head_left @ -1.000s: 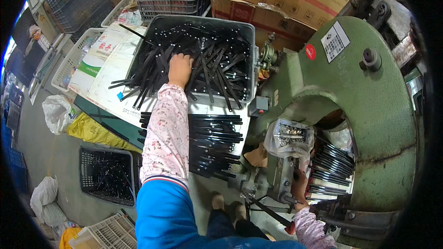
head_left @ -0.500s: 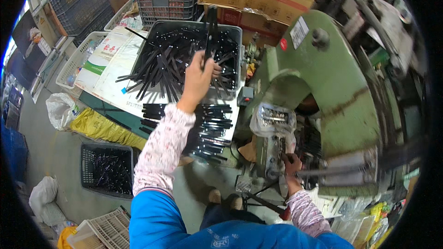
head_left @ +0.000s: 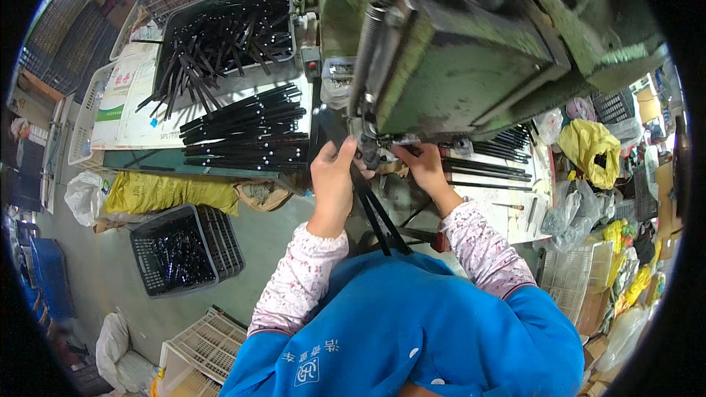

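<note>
My left hand [head_left: 334, 180] is closed around a pair of long, flat black strips [head_left: 376, 215], thumb on top. The strips slant from beside the green press [head_left: 471, 66] down toward my blue jacket. Their upper part lies close to the press's tooling [head_left: 368, 129]. At the other side of that tooling is my right hand [head_left: 426, 170], fingers bent together; what they hold, if anything, is too small to tell. A clear plastic-lined tray of small metal parts [head_left: 338, 77] sits just behind the tooling.
Left of the press, a grey bin [head_left: 228, 66] overflows with black strips. Rows of strips [head_left: 246, 132] lie on the table before it. More strips [head_left: 493, 165] lie on the right-hand table. A dark crate [head_left: 180, 254] and a yellow sack [head_left: 173, 195] are on the floor.
My left hand has come from above the bin to the press, bringing black strips. My right hand has moved from beside the small-parts tray to the tooling. The view has turned toward the press.
</note>
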Tool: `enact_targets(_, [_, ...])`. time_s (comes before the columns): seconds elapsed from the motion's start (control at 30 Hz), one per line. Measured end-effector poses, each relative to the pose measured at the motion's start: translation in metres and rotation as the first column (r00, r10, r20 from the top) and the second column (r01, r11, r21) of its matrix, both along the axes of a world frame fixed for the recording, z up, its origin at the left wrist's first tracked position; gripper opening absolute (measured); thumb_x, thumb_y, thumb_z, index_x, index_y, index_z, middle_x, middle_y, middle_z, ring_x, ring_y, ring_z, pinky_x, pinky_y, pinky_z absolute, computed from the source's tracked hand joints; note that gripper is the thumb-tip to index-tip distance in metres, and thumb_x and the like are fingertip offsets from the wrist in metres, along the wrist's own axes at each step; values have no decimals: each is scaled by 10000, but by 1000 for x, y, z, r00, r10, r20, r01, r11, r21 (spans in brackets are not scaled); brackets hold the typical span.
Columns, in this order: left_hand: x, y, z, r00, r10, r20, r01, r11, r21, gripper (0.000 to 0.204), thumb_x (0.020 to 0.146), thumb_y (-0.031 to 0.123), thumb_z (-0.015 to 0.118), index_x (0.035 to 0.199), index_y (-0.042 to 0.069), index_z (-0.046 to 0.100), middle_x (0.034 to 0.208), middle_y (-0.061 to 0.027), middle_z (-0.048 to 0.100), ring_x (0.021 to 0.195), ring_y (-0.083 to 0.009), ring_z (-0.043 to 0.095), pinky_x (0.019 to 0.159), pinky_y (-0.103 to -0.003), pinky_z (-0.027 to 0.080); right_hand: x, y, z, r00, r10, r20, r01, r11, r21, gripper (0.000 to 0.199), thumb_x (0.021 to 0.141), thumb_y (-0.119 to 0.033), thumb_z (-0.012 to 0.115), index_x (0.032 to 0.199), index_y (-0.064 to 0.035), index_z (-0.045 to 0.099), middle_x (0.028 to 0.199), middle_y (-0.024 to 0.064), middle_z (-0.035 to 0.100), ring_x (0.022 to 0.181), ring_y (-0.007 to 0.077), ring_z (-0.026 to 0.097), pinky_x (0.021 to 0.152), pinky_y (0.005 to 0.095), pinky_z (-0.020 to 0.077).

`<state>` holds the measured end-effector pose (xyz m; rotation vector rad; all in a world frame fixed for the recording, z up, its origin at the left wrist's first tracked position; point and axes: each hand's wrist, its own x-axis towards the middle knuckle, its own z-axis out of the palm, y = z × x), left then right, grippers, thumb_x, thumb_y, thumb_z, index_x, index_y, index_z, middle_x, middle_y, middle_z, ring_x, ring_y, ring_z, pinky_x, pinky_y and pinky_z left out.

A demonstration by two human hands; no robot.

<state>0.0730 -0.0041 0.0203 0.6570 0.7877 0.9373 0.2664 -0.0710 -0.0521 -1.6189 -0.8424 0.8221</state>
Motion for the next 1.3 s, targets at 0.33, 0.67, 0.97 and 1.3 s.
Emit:
enact_targets(0.33, [37,1,3,989,28,-148,-25,999,24,77,873,67,566,844,-4,553,661,-71,548,509,-170,534,471,-308,472,-13,-11,18,991,121,-50,-113,984,140,125,847,-64,683,937,23,682,810,44,674,724,85,595,654,242,478])
enact_targets(0.67, [23,-21,-15,983,78,-168,-79,997,2,274,971,239,557,928,-31,584,772,-71,624,589,-141,611,511,-272,543,-37,11,35,674,79,734,-362,902,235,357,874,-212,605,1213,-102,609,1174,79,625,1006,247,619,803,316,498])
enact_targets(0.97, [-23,-30,-23,605,-459,-650,548,833,-77,416,946,391,562,976,-21,614,831,-75,623,664,-159,629,550,-274,528,13,-41,-2,413,217,885,-225,965,-132,360,800,-266,700,1113,-94,651,904,104,654,818,236,640,653,345,518])
enact_targets(1.3, [-38,-50,15,724,-445,-527,539,842,29,237,949,174,572,970,-57,615,790,-117,645,648,-201,665,582,-298,556,144,-155,-97,334,334,881,146,906,-398,278,803,-35,529,1075,-79,571,1032,138,593,1022,330,542,891,442,401])
